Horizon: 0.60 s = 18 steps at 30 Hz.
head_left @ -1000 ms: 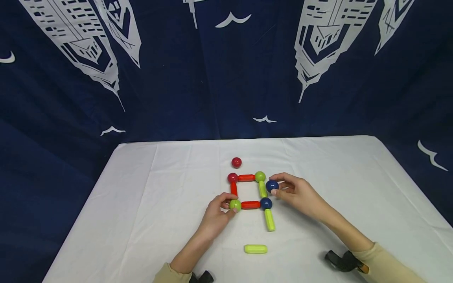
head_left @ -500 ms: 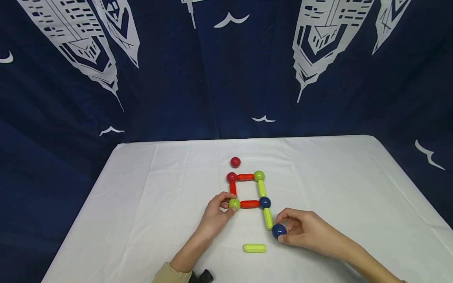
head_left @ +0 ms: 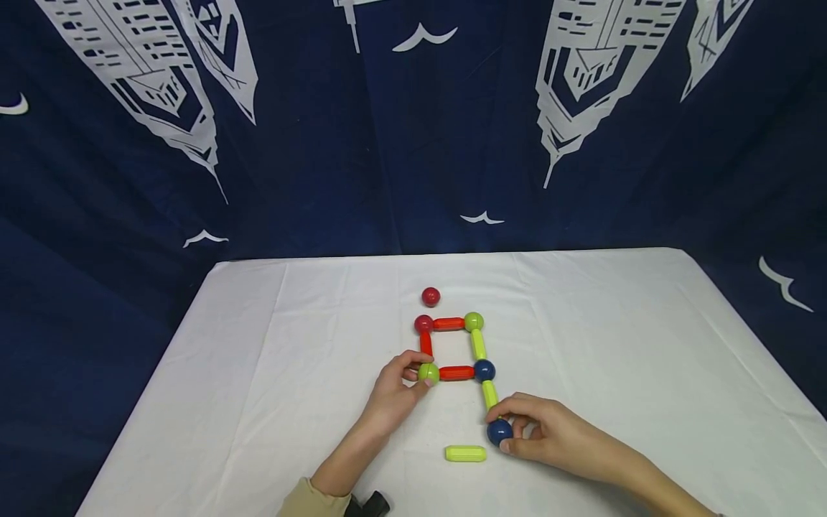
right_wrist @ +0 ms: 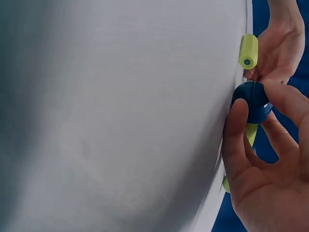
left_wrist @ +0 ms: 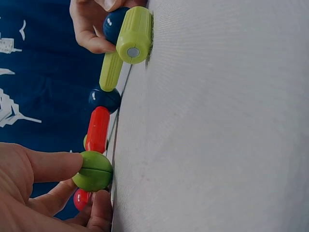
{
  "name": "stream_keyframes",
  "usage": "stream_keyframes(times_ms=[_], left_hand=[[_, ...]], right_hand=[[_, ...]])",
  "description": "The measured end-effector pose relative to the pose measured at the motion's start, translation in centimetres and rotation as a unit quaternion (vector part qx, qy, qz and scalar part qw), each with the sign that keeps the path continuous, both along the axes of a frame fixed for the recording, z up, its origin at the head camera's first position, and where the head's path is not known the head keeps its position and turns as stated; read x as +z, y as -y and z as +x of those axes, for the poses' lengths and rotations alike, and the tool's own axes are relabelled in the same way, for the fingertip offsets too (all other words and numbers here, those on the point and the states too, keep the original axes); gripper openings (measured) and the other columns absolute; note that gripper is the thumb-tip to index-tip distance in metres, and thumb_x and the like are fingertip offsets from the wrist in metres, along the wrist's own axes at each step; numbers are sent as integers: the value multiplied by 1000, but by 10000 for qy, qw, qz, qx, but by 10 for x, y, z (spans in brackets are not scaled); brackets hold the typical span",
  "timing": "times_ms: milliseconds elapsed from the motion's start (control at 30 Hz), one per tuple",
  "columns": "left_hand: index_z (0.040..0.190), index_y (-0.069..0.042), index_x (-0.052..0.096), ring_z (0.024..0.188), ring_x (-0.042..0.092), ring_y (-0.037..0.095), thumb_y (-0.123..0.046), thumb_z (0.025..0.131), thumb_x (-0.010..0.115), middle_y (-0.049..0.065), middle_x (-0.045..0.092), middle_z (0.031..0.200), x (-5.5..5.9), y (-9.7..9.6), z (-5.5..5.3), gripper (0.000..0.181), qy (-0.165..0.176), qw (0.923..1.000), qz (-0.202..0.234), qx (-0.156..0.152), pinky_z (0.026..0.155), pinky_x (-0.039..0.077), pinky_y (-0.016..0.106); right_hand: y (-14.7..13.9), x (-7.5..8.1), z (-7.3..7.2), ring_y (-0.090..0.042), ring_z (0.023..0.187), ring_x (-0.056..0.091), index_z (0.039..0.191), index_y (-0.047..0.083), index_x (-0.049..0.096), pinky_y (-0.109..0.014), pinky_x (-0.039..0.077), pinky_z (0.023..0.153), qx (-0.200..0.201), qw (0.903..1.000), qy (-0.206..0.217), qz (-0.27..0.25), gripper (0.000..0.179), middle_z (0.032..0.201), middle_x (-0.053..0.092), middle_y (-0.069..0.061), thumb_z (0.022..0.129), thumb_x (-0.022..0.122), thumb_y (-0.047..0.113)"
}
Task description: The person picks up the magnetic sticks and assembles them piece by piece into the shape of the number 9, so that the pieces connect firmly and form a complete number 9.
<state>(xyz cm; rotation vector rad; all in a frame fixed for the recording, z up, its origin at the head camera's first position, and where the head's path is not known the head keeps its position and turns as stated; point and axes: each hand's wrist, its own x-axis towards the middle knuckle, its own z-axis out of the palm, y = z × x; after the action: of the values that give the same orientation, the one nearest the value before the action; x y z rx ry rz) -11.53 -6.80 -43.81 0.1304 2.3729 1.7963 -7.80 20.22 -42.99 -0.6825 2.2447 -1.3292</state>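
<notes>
My right hand (head_left: 549, 434) pinches a blue ball (head_left: 500, 432) between thumb and fingers, at the near end of a yellow-green rod (head_left: 489, 394). That rod runs from a second blue ball (head_left: 484, 370), a corner of a square of rods and balls. At the square's near left corner, my left hand (head_left: 393, 395) pinches a green ball (head_left: 428, 373). A red rod (head_left: 456, 373) links this ball to the corner blue one. The other corners are a red ball (head_left: 423, 324) and a green ball (head_left: 474, 322). In the right wrist view, thumb and fingers grip the blue ball (right_wrist: 252, 101).
A loose yellow-green rod (head_left: 465, 454) lies on the white tablecloth (head_left: 258, 402), nearer than the square. Beyond the square sits a single red ball (head_left: 431, 296). A dark blue printed curtain (head_left: 388, 143) hangs behind the table.
My right hand has brought the blue ball from beside the square's right side down toward me, then left to the rod's near end. The left hand keeps its place on the green ball.
</notes>
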Motion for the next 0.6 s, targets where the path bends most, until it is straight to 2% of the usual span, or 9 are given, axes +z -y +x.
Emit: stream_keyframes(times_ms=[200,333,433,500,600], left_hand=[[118,-6,64,94,48,23,1,88,67,7,54,104,0,-1,3,31,78,9997,-181,110,70,43,27],[118,-8,60,96,47,23,-2,87,69,8,51,109,6,-2,13,33,91,9987,-345,376,72,44,28],[113,-8,60,94,46,23,-2,86,70,9,50,105,11,-4,23,30,27,9981,-378,480,72,43,27],[109,-8,61,92,46,23,-2,85,72,9,50,101,14,-4,29,27,-13,9986,-360,380,70,43,26],[105,-10,64,88,47,22,-4,82,76,7,52,97,15,-3,38,27,37,9991,-419,-11,66,42,24]], right_hand=[[0,-2,2,-13,84,57,120,21,64,-25,50,68,-5,10000,0,19,29,101,61,3,92,70,27],[2,-3,4,-13,84,57,120,21,64,-24,50,68,-37,10000,4,41,29,101,60,3,93,70,27],[3,-2,3,-13,84,56,121,22,64,-24,50,68,-92,9999,60,93,29,101,60,2,93,69,27],[4,-2,3,-13,84,56,121,23,64,-24,50,68,-142,9997,155,121,29,102,59,2,93,69,27],[5,-2,3,-13,84,56,121,23,64,-24,50,69,-185,9994,256,150,29,104,59,1,93,69,26]])
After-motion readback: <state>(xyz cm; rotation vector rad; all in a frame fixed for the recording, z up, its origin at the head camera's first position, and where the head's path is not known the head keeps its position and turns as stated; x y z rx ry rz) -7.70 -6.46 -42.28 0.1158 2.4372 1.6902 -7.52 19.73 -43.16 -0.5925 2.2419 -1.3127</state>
